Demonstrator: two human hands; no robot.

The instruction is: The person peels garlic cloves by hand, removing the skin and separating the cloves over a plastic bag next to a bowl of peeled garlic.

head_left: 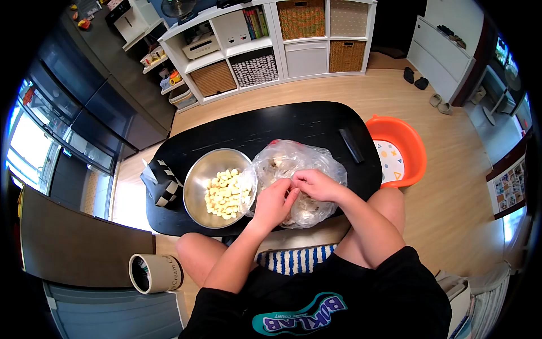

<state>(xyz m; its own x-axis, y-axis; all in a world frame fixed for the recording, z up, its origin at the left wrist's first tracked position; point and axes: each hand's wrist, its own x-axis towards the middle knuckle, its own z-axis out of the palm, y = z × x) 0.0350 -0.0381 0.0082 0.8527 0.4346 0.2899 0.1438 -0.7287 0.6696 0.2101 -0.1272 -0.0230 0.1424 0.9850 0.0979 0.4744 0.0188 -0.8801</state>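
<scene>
A steel bowl (195, 195) on the black table holds many pale yellow pieces (226, 194) that look like peeled garlic cloves. Right of it, overlapping its rim, lies a clear plastic bag (324, 164) with whitish, papery contents. My left hand (275, 199) and my right hand (315, 184) meet above the bag, fingertips pinched together. Whatever lies between the fingers is too small to make out.
On the black table (254, 121) are a checkered tissue box (165, 183) at the left and a dark narrow object (351, 146) at the right. An orange tub (415, 150) stands beyond the right edge. A beige bin (164, 273) is at the lower left.
</scene>
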